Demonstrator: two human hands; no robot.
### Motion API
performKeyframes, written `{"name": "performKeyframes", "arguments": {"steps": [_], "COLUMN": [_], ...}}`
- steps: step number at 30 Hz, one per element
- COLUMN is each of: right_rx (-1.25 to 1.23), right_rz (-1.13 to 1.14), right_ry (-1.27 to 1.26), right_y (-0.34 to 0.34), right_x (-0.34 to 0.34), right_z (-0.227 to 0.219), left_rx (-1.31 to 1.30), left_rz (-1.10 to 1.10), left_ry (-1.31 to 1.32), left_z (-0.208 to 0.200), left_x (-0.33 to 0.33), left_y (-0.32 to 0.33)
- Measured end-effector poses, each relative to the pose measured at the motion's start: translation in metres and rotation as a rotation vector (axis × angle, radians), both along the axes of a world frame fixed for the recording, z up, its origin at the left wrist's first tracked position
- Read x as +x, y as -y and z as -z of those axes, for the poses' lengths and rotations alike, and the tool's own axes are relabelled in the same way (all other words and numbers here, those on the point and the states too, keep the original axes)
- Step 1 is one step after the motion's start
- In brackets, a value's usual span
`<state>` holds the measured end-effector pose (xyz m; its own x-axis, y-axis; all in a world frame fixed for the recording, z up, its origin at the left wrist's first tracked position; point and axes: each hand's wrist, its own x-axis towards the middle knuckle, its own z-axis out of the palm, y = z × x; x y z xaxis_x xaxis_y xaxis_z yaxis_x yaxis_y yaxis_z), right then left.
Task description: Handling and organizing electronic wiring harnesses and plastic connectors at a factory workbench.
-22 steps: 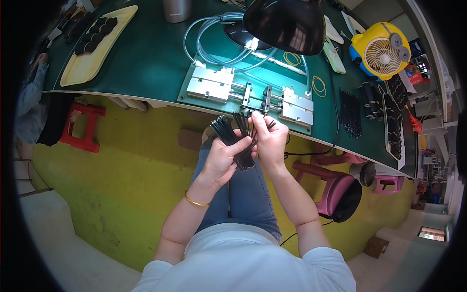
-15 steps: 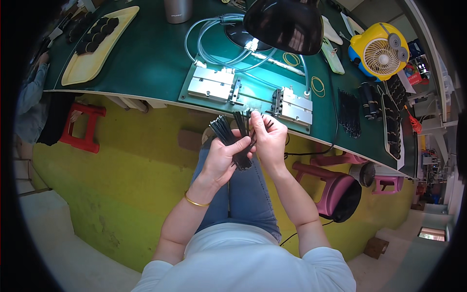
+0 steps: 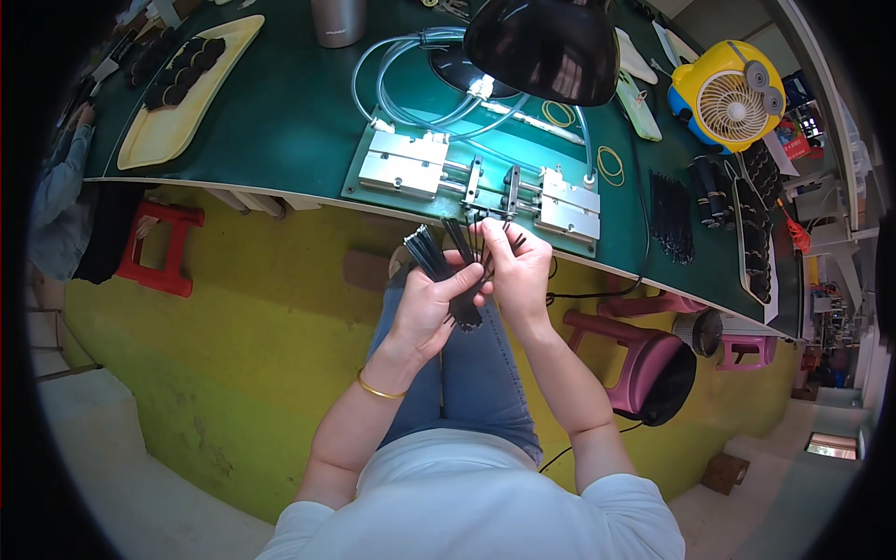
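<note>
My left hand (image 3: pixel 425 303) is closed round a thick bundle of thin black wire-like strands (image 3: pixel 427 254), which fan out at the top and poke out below the palm. Close beside it, my right hand (image 3: pixel 519 280) pinches a few thin black strands (image 3: pixel 516 243), their ends showing past the fingers. Both hands are just off the table's front edge, before a metal fixture with two silver cylinder blocks, a left block (image 3: pixel 403 166) and a right block (image 3: pixel 569 209). Their dark jaws (image 3: pixel 511 191) stand out toward each other. Whether a strand touches the jaws is hidden by my fingertips.
A black lamp (image 3: pixel 546 56) hangs low over the fixture, with clear hoses (image 3: pixel 381 79) coiled behind. Rightward are a yellow fan (image 3: pixel 733 103), black strands (image 3: pixel 670 217) and a tray (image 3: pixel 747 243). A cream tray (image 3: pixel 145 140) and another person's sleeve (image 3: pixel 67 187) are at left.
The fixture's two jaws have slid inward on their rods, narrowing the gap between them. My hands have barely shifted and keep hold of the strands.
</note>
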<state>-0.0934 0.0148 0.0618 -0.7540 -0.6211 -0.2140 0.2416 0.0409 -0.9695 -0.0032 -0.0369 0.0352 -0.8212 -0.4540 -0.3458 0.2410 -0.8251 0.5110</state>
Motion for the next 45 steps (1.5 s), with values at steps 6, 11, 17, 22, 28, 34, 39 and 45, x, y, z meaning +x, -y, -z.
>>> {"name": "performKeyframes", "arguments": {"steps": [6, 11, 17, 22, 28, 34, 39, 45], "right_rx": [-0.006, -0.04, -0.044, -0.029, 0.034, 0.026, 0.001, -0.012], "right_rz": [0.006, 0.042, -0.002, -0.038, -0.004, 0.022, 0.042, 0.045], "right_ry": [0.025, 0.033, -0.005, 0.004, 0.021, 0.016, 0.038, 0.078], "right_y": [0.001, 0.004, 0.0, 0.0, 0.001, 0.002, 0.003, 0.002], "right_x": [-0.001, -0.002, -0.002, 0.003, 0.002, 0.001, 0.001, 0.001], "right_z": [-0.002, 0.004, 0.002, -0.01, -0.005, -0.002, 0.001, -0.002], "left_rx": [-0.005, 0.013, 0.035, 0.045, 0.049, 0.049, 0.046, 0.06], "left_rz": [0.007, 0.023, 0.042, 0.055, 0.029, 0.036, 0.049, 0.079], "left_ry": [-0.017, 0.001, -0.015, -0.055, -0.006, -0.003, -0.012, -0.02], "left_z": [-0.001, -0.001, -0.001, 0.002, 0.002, 0.003, 0.004, 0.001], "left_x": [-0.001, -0.002, 0.0, 0.002, 0.002, 0.001, 0.0, -0.001], "left_y": [0.0, 0.001, 0.003, 0.003, 0.002, 0.003, 0.004, 0.005]}}
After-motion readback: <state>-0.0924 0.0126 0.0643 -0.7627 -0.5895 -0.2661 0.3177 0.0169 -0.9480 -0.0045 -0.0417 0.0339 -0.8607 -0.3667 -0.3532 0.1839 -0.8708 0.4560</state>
